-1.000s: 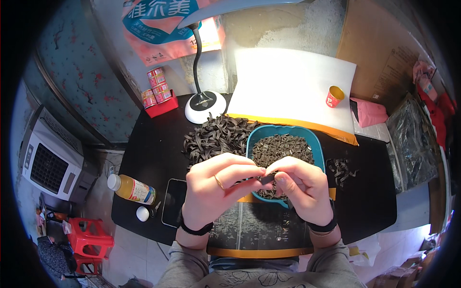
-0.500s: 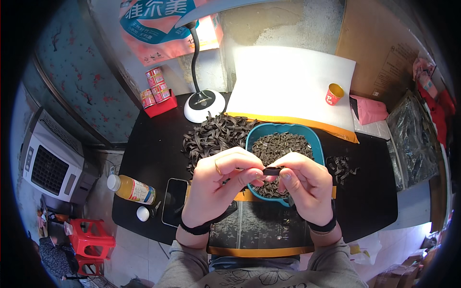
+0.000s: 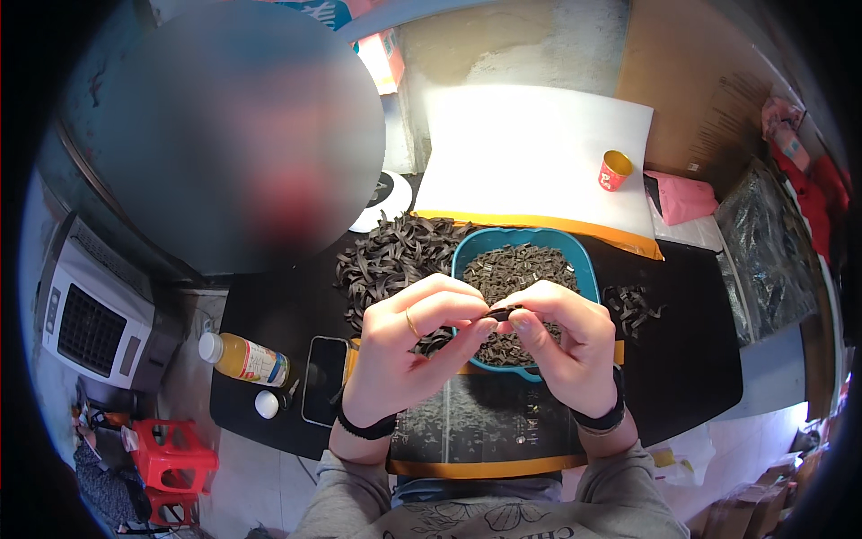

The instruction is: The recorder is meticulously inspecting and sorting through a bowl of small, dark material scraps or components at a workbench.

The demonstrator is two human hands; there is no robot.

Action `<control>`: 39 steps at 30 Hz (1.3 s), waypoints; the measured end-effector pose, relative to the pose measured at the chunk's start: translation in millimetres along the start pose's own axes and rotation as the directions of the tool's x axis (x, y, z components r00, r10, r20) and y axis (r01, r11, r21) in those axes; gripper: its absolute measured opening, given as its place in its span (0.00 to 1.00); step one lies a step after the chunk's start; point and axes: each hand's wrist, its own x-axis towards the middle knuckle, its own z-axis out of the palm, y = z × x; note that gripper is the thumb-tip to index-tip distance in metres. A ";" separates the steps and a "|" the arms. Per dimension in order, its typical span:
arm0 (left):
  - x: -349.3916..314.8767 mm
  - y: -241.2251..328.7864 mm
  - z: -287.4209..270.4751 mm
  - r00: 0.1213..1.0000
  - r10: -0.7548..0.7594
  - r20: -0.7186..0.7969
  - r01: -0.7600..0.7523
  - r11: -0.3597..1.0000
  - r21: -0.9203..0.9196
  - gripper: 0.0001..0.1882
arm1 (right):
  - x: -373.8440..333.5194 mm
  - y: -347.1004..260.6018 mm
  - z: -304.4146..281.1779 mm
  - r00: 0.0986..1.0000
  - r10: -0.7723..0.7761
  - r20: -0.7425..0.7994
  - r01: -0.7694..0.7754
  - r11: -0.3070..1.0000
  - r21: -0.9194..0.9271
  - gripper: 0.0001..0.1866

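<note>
Between my fingertips is a short black strip (image 3: 505, 313), held over a teal basin (image 3: 590, 274). My left hand (image 3: 395, 350), with a ring on one finger, pinches the strip's left end. The thumb and fingers of my right hand (image 3: 567, 346) are closed on its right end. The fingers partly cover the strip, so its full shape is hidden. Small dark pieces (image 3: 521, 269), some with shiny bits, fill much of the basin. A heap of longer black strips (image 3: 395, 260) lies left of the basin, and a small scatter of dark pieces (image 3: 634, 310) to its right.
A phone (image 3: 327, 377), a juice bottle (image 3: 247, 359) and a white round lid (image 3: 267, 404) lie at the left. Behind the basin is a white sheet (image 3: 530, 153) with a red paper cup (image 3: 615, 171). A round blur hides the upper left.
Both hands still pinch the strip, and my fingertips have drawn slightly closer together over it. The view has shifted a little. A round blur now covers the upper left, hiding most of the lamp.
</note>
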 end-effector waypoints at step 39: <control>7.5 -84.3 -25.5 0.968 -0.246 0.048 0.180 0.817 0.548 0.07 | -40.8 85.0 -140.0 0.927 0.219 -0.305 -0.375 0.567 -0.733 0.09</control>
